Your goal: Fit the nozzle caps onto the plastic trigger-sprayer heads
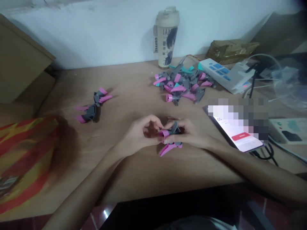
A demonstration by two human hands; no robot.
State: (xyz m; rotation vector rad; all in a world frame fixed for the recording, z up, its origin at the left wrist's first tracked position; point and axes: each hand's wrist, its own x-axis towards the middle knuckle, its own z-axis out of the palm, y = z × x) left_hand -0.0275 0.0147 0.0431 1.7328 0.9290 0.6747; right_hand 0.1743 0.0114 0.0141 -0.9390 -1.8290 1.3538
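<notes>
Near the front middle of the table, a grey and pink trigger spray head [168, 149] is between my two hands. My right hand [188, 133] wraps round its grey body, thumb along the near side. The fingertips of my left hand [139, 132] close at its pink ring on the left. The pink lever points down and left below my fingers; part of the grey body is hidden by them. To the left lie two similar spray heads, one nearer [90, 112] and one farther [98, 97]. Behind my hands is a pile of grey, pink and turquoise spray heads [179, 84].
A tumbler [168, 40] stands against the wall behind the pile. On the right are a white power strip [223, 75], a lit phone [236, 131], cables and a taped parcel [230, 51]. A red and yellow bag [26, 159] and cardboard [21, 60] occupy the left.
</notes>
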